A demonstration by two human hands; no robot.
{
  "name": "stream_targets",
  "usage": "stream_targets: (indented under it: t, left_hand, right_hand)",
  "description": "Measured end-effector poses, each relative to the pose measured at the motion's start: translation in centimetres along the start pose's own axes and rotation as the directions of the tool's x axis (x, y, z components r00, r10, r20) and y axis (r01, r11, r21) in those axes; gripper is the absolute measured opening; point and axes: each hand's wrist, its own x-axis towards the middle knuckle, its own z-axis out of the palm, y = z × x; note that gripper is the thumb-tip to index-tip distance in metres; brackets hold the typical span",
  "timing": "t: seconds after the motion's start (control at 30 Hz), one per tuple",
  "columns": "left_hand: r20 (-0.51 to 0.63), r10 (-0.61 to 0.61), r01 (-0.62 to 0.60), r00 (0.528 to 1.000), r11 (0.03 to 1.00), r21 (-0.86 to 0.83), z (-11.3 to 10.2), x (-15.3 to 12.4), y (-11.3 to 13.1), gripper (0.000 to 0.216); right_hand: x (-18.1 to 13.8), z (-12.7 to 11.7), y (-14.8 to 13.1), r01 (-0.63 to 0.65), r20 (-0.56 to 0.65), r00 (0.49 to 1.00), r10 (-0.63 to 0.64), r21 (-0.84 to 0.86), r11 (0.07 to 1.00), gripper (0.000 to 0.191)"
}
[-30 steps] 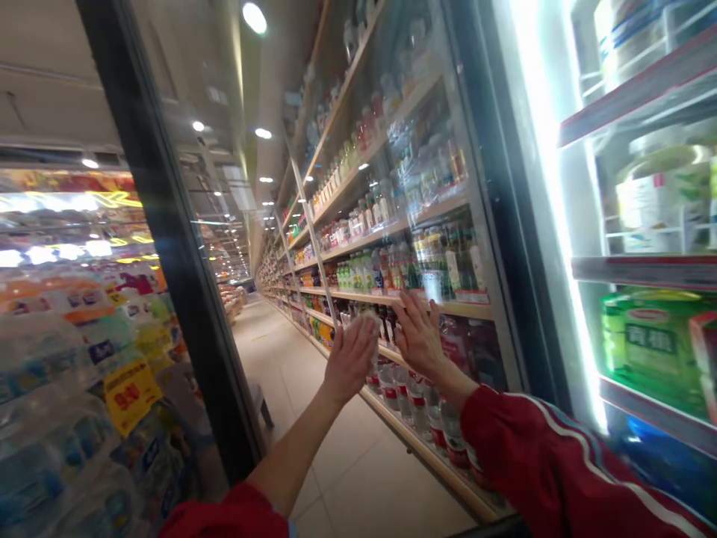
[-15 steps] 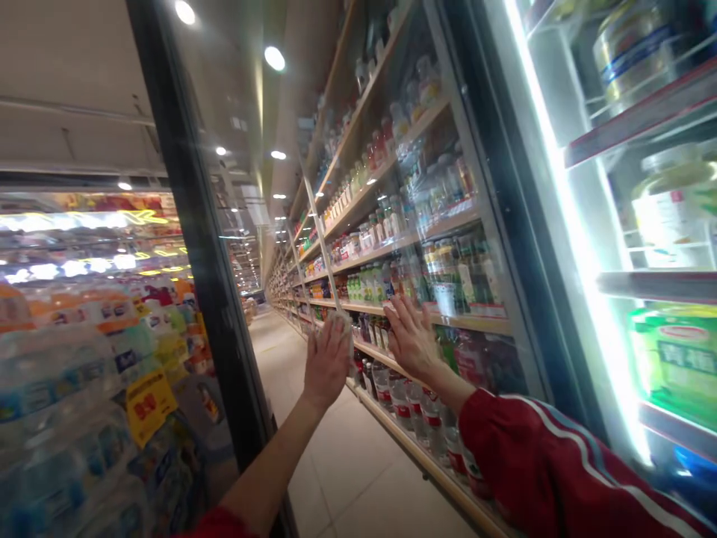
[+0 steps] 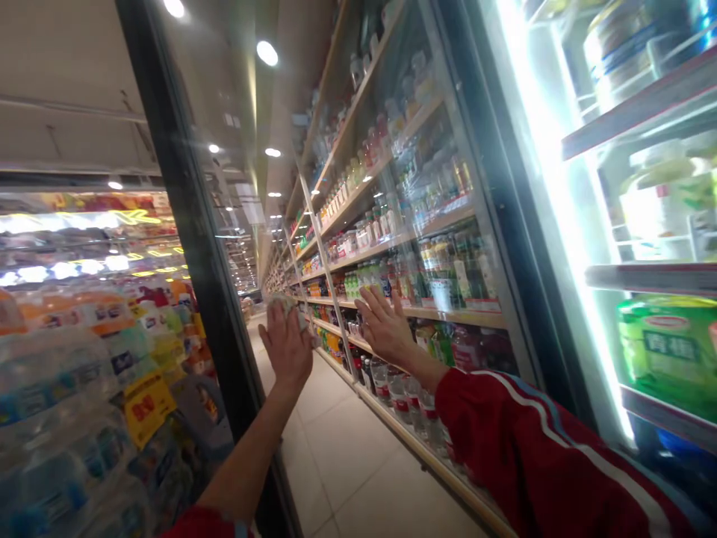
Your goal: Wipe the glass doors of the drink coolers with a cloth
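A glass cooler door in a dark frame stands swung open in front of me. My left hand lies with spread fingers over a pale crumpled cloth, which it holds against the glass near the frame. Further right, my right hand is flat at the glass, fingers stretched out. Whether something thin lies under its fingertips I cannot tell. Bottles on shelves show in the glass behind both hands.
At the right are lit cooler shelves with jars and a green package. Packs of bottled drinks are stacked at the left, with a yellow price sign. Tiled floor shows below.
My left hand has slid left across the glass with the cloth, towards the dark frame. My right hand has shifted slightly left too, and the hands are further apart.
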Motion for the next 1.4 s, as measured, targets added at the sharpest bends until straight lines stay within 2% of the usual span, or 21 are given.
stream_targets:
  t: [0.1,0.2,0.27,0.37,0.43,0.53,0.63,0.7,0.83,0.93,1.07,1.2,1.23,1.3,1.4]
  left_hand:
    - [0.079,0.235,-0.232,0.969,0.972,-0.044,0.5,-0.7,2.4,0.052]
    - [0.058,0.318,-0.316,0.946,0.948,-0.046,0.6,-0.6,2.5,0.052]
    - [0.005,0.251,-0.251,0.968,0.968,-0.016,0.3,0.1,1.1,0.052]
    - [-0.073,-0.007,0.007,0.997,1.000,0.003,-0.1,1.2,-1.2,0.053]
    - [-0.069,-0.059,0.058,0.996,0.998,-0.016,0.0,1.6,-1.8,0.054]
    - [-0.026,0.042,-0.043,0.999,0.998,-0.049,0.5,1.4,-0.6,0.054]
    - [0.049,0.204,-0.198,0.978,0.975,-0.105,1.4,0.9,2.1,0.054]
    - [0.073,0.268,-0.254,0.960,0.953,-0.165,2.0,1.0,4.1,0.054]
    - [0.042,0.216,-0.195,0.975,0.936,-0.294,2.9,2.3,7.0,0.064]
    - [0.044,0.148,-0.119,0.988,0.914,-0.387,3.0,3.2,7.8,0.074]
    - [0.128,0.186,-0.112,0.974,0.892,-0.439,1.9,3.3,6.3,0.086]
    - [0.160,0.291,-0.179,0.943,0.851,-0.494,0.3,3.0,3.2,0.079]
    - [0.143,0.267,-0.165,0.953,0.855,-0.492,0.1,2.9,2.5,0.073]
    - [0.080,0.127,-0.077,0.989,0.886,-0.457,0.0,2.9,1.6,0.062]
    - [-0.003,-0.057,0.052,0.998,0.928,-0.370,0.7,2.7,1.5,0.053]
  right_hand:
    - [-0.4,0.1,0.2,0.004,0.017,1.000,-0.004,0.002,1.000,0.042]
    - [-0.6,0.2,0.2,-0.001,0.028,1.000,0.001,0.023,1.000,0.044]
    - [-0.7,0.1,0.2,-0.016,0.042,0.999,0.015,0.038,0.999,0.045]
    - [-0.7,0.0,0.1,-0.051,0.037,0.998,0.050,0.038,0.998,0.046]
    - [-0.7,0.0,0.1,-0.064,0.006,0.998,0.064,0.027,0.998,0.046]
    - [-0.8,0.1,0.0,-0.071,-0.032,0.997,0.071,0.021,0.997,0.045]
    - [-1.0,0.3,0.0,-0.091,-0.013,0.996,0.092,0.052,0.994,0.046]
    - [-1.0,0.2,0.1,-0.100,0.013,0.995,0.100,0.087,0.991,0.046]
    - [-0.4,-0.4,0.6,-0.083,0.046,0.996,0.077,0.149,0.985,0.045]
    - [0.8,-0.9,1.0,-0.062,0.118,0.992,0.041,0.186,0.981,0.044]
    - [2.2,-1.5,0.6,-0.064,0.209,0.978,0.023,0.191,0.979,0.044]
    - [3.3,-1.9,-1.0,-0.167,0.194,0.971,0.140,0.130,0.977,0.050]
    - [3.8,-1.8,-1.4,-0.200,0.180,0.968,0.177,0.115,0.973,0.051]
    - [4.8,-1.5,-2.4,-0.244,0.156,0.961,0.228,0.094,0.965,0.048]
    - [5.9,-0.1,-3.8,-0.224,0.155,0.966,0.209,0.085,0.971,0.033]
